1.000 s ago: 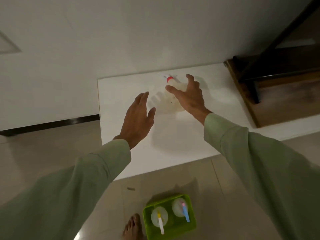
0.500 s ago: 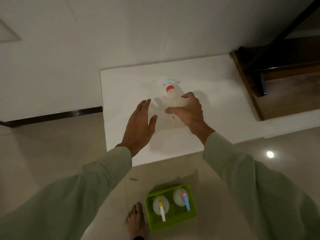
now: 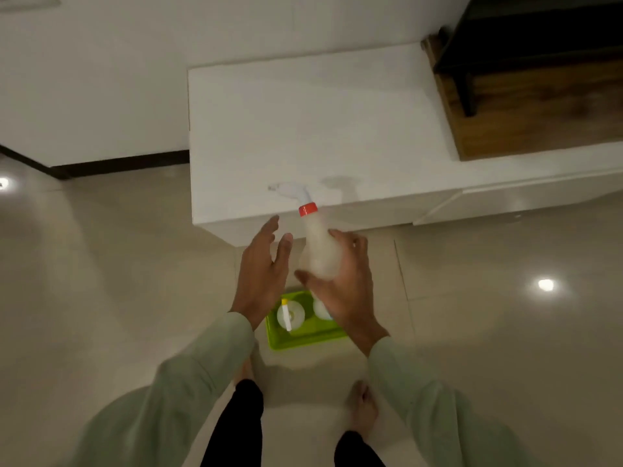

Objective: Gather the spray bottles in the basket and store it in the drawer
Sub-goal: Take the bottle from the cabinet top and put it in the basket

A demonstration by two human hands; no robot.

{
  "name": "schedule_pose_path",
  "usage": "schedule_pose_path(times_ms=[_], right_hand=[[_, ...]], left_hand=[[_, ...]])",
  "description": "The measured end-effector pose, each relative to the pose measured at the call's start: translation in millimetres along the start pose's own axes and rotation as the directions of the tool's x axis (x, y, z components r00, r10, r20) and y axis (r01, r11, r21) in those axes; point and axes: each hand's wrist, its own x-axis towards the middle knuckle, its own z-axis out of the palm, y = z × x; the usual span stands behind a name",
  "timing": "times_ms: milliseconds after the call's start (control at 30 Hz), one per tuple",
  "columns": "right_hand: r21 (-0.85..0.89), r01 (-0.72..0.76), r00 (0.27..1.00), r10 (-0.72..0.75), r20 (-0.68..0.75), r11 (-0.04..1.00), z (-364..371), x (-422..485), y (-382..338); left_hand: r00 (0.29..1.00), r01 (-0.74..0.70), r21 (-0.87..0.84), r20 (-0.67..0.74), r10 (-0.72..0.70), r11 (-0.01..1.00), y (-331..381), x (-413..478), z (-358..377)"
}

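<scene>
Gripping a translucent red-collared spray bottle point(image 3: 318, 254), right hand point(image 3: 344, 288)

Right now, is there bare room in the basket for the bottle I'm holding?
The green basket looks crowded toward the cabinet: the yellow-nozzle bottle and a second bottle stand side by side there. Its near strip by the front rim looks bare. The right hand holding the red-collared bottle hides the basket's right side. The white cabinet top is bare.

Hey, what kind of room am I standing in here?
Probably a room in a home: glossy tiled floor, a low white cabinet against the wall, and a wooden shelf beside it.
</scene>
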Motion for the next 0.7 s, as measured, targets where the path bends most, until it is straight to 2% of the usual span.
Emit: schedule_pose_path(times_ms=[167, 233, 300, 400, 533, 633, 700], right_hand=[[-0.012, 0.002, 0.999, -0.001, 0.05, 1.0, 25.8, -75.8, 69.0], [-0.058, -0.011, 0.998, 0.015, 0.064, 0.998, 43.2, -95.1, 95.9], [-0.034, -0.058, 0.995, 0.061, 0.075, 0.998, 63.0, -111.4, 123.5], [0.009, -0.112, 0.99, 0.11, 0.085, 0.994, 91.6, -127.7, 165.2], [0.072, -0.226, 0.96, 0.209, 0.186, 0.972, 126.3, -133.9, 211.8], [0.142, -0.303, 0.947, 0.281, 0.157, 0.942, 143.2, -126.0, 236.4], [0.111, -0.3, 0.952, 0.29, 0.097, 0.947, 155.6, -120.2, 248.5]], left_hand=[[0.978, 0.194, -0.172, 0.11, -0.177, 0.966, -44.2, -54.0, 45.4], [0.968, 0.238, -0.224, 0.132, -0.212, 0.945, -71.0, -63.4, 61.2], [0.962, 0.262, -0.221, 0.131, -0.238, 0.939, -104.0, -70.0, 76.0], [0.955, 0.285, -0.198, 0.141, -0.261, 0.938, -152.8, -73.1, 94.0], [0.945, 0.278, -0.148, 0.218, -0.242, 0.949, -211.8, -71.0, 117.1], [0.944, 0.227, -0.08, 0.265, -0.199, 0.971, -240.0, -70.9, 128.9], [0.949, 0.195, -0.058, 0.264, -0.174, 0.979, -252.2, -70.2, 135.0]])
